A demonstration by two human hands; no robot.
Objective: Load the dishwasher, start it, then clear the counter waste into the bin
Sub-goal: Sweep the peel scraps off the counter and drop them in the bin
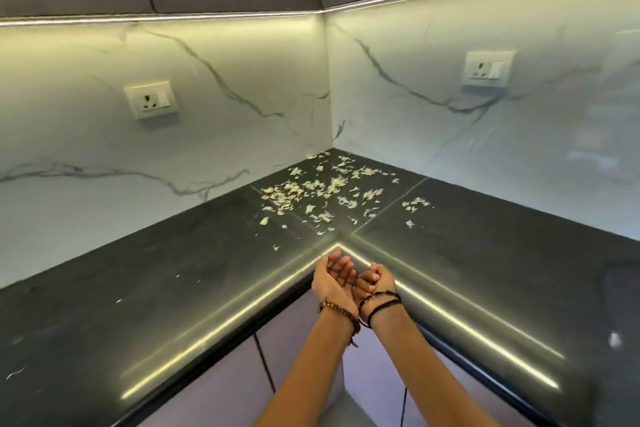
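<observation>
Pale, flaky peel waste lies scattered over the back corner of the black L-shaped counter, with a smaller patch to its right. Both my hands hover over the counter's inner front corner, short of the waste and not touching it. My left hand is turned palm up, its fingers loosely cupped and empty. Beside it, touching at the wrist, my right hand has its fingers curled into a fist with nothing visible inside. No dishwasher or bin is in view.
Marble-look walls meet behind the corner, each with a white socket, one on the left and one on the right. Dark wall cabinets hang overhead. Lilac cabinet doors stand below the counter edge. A few stray flakes dot the left counter.
</observation>
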